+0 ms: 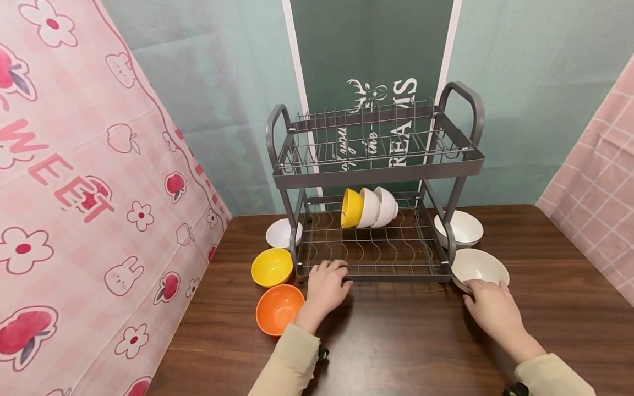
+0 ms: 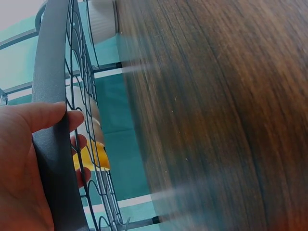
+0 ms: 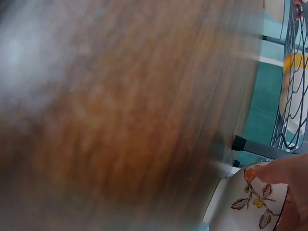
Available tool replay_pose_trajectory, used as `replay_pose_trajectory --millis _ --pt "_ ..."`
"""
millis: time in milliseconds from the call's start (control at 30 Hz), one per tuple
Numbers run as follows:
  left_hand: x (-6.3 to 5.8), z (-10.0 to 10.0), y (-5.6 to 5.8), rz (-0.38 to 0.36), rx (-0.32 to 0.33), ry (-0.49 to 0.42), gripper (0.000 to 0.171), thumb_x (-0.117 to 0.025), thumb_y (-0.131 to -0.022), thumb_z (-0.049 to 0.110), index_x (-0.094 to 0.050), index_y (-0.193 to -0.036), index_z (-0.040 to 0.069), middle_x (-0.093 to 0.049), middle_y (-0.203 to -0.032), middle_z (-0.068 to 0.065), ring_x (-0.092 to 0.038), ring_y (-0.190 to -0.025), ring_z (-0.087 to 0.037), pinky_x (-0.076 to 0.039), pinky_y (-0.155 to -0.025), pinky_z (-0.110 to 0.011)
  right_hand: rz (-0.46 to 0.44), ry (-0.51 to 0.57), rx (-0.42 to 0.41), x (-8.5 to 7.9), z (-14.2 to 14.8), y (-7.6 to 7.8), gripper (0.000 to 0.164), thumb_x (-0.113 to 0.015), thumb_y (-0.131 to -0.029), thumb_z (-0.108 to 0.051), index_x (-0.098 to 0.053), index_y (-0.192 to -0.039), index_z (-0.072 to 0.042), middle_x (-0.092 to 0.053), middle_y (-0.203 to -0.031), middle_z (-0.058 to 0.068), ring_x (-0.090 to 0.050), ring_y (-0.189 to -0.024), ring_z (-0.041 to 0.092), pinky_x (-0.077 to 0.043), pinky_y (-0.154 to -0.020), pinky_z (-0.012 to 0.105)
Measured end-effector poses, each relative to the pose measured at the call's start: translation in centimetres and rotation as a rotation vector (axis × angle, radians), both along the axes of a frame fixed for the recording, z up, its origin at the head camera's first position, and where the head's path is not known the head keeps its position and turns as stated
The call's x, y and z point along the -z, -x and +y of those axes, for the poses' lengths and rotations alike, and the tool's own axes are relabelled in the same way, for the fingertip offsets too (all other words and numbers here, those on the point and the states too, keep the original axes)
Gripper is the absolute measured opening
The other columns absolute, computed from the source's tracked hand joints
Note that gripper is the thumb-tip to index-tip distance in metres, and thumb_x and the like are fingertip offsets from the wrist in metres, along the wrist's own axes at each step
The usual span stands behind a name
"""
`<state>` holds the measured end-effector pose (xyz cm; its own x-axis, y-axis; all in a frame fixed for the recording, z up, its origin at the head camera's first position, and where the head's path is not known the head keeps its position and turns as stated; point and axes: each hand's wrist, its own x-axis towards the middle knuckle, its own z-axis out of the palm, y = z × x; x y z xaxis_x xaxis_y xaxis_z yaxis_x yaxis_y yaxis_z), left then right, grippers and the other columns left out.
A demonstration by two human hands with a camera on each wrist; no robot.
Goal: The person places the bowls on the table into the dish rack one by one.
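Note:
A dark grey two-tier dish rack (image 1: 376,179) stands on the table. My left hand (image 1: 327,289) grips the front rail of its lower tier; in the left wrist view the thumb (image 2: 48,115) lies on the rail and the fingertips curl behind it. By the rack's right front corner, my right hand (image 1: 497,313) pinches the near rim of a white bowl (image 1: 477,265). The right wrist view shows a leaf-and-berry pattern on this bowl's outside, the thumb pressed on it. On the lower tier, a yellow bowl (image 1: 351,208) and two white bowls (image 1: 386,208) stand tilted in a row.
Left of the rack, a small white bowl (image 1: 279,234), a yellow bowl (image 1: 272,267) and an orange bowl (image 1: 279,309) sit in a line on the wooden table (image 1: 396,341). Another white bowl (image 1: 463,227) stands behind the right-hand one. Cloth curtains surround the table.

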<state>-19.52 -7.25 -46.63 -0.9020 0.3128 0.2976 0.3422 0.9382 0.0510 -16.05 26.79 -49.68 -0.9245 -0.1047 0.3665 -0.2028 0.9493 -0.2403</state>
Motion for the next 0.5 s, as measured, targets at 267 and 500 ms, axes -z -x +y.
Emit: replay_pose_trajectory --millis 267,500 --pt "-0.02 0.02 0.04 -0.008 -0.003 0.000 0.013 -0.064 -0.083 0.037 -0.068 -0.082 0.025 -0.062 -0.114 0.013 -0.057 -0.102 -0.015 -0.042 -0.087 -0.035 -0.025 -0.052 -0.011 -0.31 0.25 0.19 0.016 -0.061 -0.069 0.002 -0.065 -0.084 0.003 -0.066 -0.073 0.022 -0.062 -0.072 0.042 -0.034 -0.086 0.065" --pt "0.01 0.02 0.00 -0.013 0.000 -0.003 0.013 -0.064 -0.083 0.037 -0.068 -0.083 0.025 -0.062 -0.115 0.012 -0.057 -0.102 -0.016 -0.042 -0.087 -0.036 -0.049 -0.074 -0.012 -0.59 0.51 0.18 0.006 -0.063 -0.072 0.000 -0.063 -0.077 -0.003 -0.066 -0.067 0.016 -0.061 -0.062 0.039 -0.044 -0.068 0.054"
